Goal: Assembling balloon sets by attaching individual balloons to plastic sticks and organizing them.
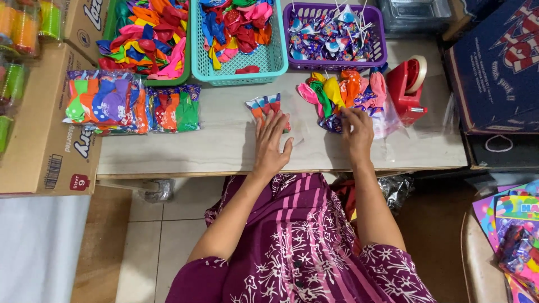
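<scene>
My left hand (271,146) lies flat on the grey tabletop (224,143), fingers spread, its tips resting on a small clear packet of red, orange and blue balloons (264,105). My right hand (356,130) reaches into a loose pile of deflated balloons and small wrapped items (342,90) lying on a clear plastic bag; its fingers touch the pile's near edge, and whether they pinch anything cannot be told.
A purple basket of wrapped lollipops (334,35), a teal basket (238,36) and a green basket of balloons (146,39) line the back. Filled balloon packets (132,106) lie at the left, a red tape dispenser (408,87) at the right, and cardboard boxes on both sides.
</scene>
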